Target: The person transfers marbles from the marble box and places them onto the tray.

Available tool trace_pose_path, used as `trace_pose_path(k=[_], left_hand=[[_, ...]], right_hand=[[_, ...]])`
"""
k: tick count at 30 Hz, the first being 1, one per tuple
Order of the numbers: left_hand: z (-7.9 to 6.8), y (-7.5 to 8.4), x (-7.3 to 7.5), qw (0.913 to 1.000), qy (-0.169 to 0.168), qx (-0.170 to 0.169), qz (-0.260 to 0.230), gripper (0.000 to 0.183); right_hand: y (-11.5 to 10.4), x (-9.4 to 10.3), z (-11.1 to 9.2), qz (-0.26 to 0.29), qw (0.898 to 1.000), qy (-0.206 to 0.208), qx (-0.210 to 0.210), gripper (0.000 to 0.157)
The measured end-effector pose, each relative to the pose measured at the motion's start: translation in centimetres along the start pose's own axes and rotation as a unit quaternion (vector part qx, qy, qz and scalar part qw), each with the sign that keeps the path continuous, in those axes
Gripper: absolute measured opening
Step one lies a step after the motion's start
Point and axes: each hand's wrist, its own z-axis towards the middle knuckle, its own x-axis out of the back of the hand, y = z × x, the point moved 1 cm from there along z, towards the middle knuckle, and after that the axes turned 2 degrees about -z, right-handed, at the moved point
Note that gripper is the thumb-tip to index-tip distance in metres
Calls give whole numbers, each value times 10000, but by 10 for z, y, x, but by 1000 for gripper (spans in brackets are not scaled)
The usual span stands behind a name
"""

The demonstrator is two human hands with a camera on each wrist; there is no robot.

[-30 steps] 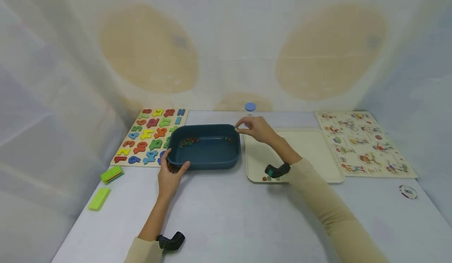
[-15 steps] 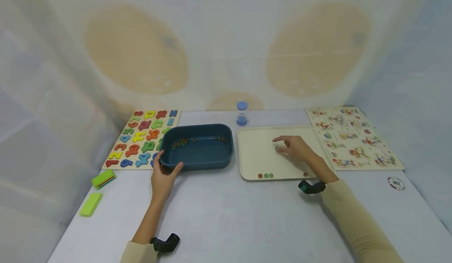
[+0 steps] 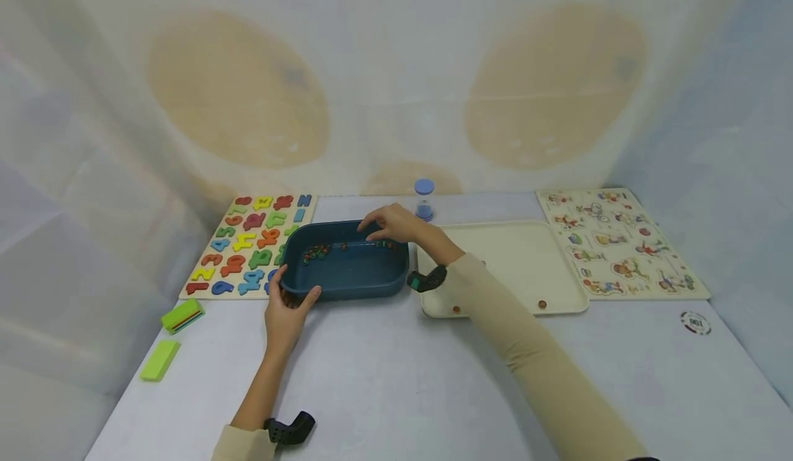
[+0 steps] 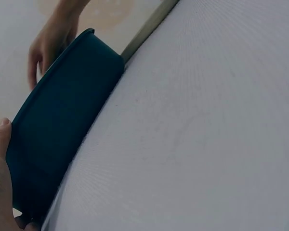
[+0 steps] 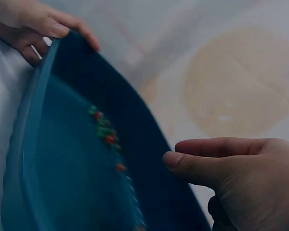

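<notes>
My left hand (image 3: 289, 316) grips the left front corner of a dark teal rectangular basin (image 3: 353, 289), its thumb on the near side. A cluster of small red and green beads (image 3: 316, 253) lies at the basin's left, and a smaller group (image 3: 385, 245) at the right. My right hand (image 3: 393, 223) hangs over the basin's right back part, thumb and forefinger apart above that smaller group. In the right wrist view nothing shows between the right thumb and the fingers. A cream tray (image 3: 514, 244) with a few beads (image 3: 542, 304) stands right of the basin, partly under the right sleeve.
A number puzzle board (image 3: 248, 241) lies behind the basin at left, a picture puzzle board (image 3: 619, 244) at far right. A blue-capped hourglass-like object (image 3: 424, 199) stands at the back. Two green blocks (image 3: 159, 360) lie at left, a round chip (image 3: 696, 322) at right.
The right hand went from the basin's right edge, thumb and forefinger together, to over the tray, then back left over the basin. The left hand keeps its hold on the basin.
</notes>
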Motion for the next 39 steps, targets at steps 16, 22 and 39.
trace_pose_path(k=[16,22,39], left_hand=[[2,5,-3,9997,-135,-64,-197,80],[3,3,-7,9996,-166,-63,-206,79],[-1,2,1,9998,-87,-32,-152,79]], right_hand=[[-1,-61,51,-198,9940,-63,-1078,31],[-1,-69,51,-216,9910,-357,-1270,27],[23,16,-77,322,9895,1334,-460,20]])
